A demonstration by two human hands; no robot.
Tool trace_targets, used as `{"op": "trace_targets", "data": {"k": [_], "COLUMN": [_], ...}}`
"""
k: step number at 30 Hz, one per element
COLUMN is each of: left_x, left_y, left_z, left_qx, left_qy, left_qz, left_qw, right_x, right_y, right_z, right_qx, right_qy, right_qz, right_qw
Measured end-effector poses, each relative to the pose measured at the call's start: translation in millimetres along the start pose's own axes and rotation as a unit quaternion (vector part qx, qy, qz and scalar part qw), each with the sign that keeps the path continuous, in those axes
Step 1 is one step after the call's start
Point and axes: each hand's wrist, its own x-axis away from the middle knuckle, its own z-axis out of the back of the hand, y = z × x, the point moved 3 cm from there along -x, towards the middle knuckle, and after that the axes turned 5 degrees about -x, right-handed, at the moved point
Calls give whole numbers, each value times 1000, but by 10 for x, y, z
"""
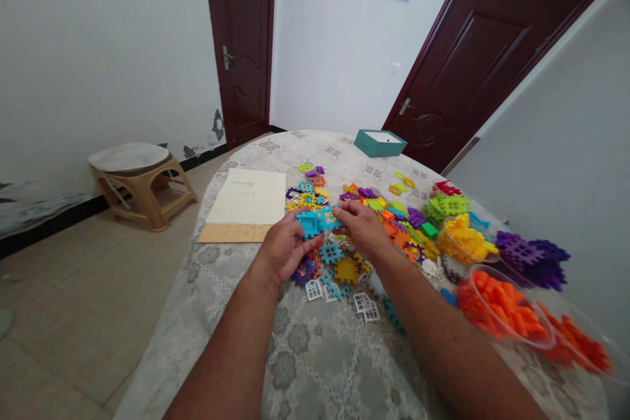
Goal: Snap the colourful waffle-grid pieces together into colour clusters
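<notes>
Two light-blue building pieces with notched edges meet side by side between my hands, above the pile on the table. My left hand (pixel 283 246) grips the blue block piece (pixel 308 226) on the left. On the right, a blue window-pattern piece (pixel 327 217) is pinched by my right hand (pixel 364 226). Whether the two are locked together I cannot tell. Below them lie a yellow notched plate (pixel 346 270), a blue window plate (pixel 330 252), a purple piece (pixel 305 270) and several white window frames (pixel 314 290).
Clear tubs of sorted pieces line the table's right side, including an orange tub (pixel 506 308) and a yellow tub (pixel 465 239). A paper sheet (pixel 251 197) lies to the left. A green box (pixel 380 143) stands at the back; a stool (pixel 142 184) is beyond the table.
</notes>
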Motion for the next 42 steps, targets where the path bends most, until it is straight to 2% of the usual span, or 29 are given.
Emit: {"op": "trace_targets", "data": {"k": [4, 8, 11, 13, 16, 19, 22, 27, 30, 33, 35, 39, 40, 42], "left_x": [-12, -28, -38, -42, -44, -44, -38, -41, -50, -50, -47, -45, -44, -35], "left_y": [-53, -72, -35, 4, 59, 94, 112, 96, 74, 63, 55, 13, -2, -27], "left_z": [9, 47, 72, 85, 105, 117, 122, 120, 118, 107, 97, 80, 74, 53], "left_qx": [-19, -51, -26, 3, 36, 62, 80, 76, 64, 62, 65, 62, 57, 45], "left_qy": [-6, 23, 47, 59, 75, 85, 96, 84, 75, 73, 72, 69, 66, 58], "left_qz": [-9, -34, -49, -56, -53, -40, -29, -3, 2, -12, -21, -21, -17, -9], "left_qw": [1000, 998, 997, 997, 995, 994, 992, 994, 995, 995, 995, 995, 996, 997], "right_x": [60, -17, -195, -368, -635, -824, -917, -919, -836, -687, -553, -202, -101, 109], "right_y": [128, 163, 87, 44, 72, 176, 266, 254, 178, 74, 15, 4, 23, 56], "right_z": [-171, -199, -101, -39, -31, -99, -185, -202, -120, 33, 175, 470, 519, 564], "right_qx": [48, 207, 327, 416, 552, 634, 675, 695, 685, 645, 588, 397, 349, 282], "right_qy": [14, 9, 32, 41, 6, -27, -49, -46, -57, -42, -8, 68, 80, 99], "right_qz": [13, 98, 172, 203, 198, 160, 127, 127, 142, 164, 171, 142, 130, 123], "right_qw": [999, 973, 929, 886, 810, 756, 726, 706, 712, 745, 790, 904, 924, 946]}}
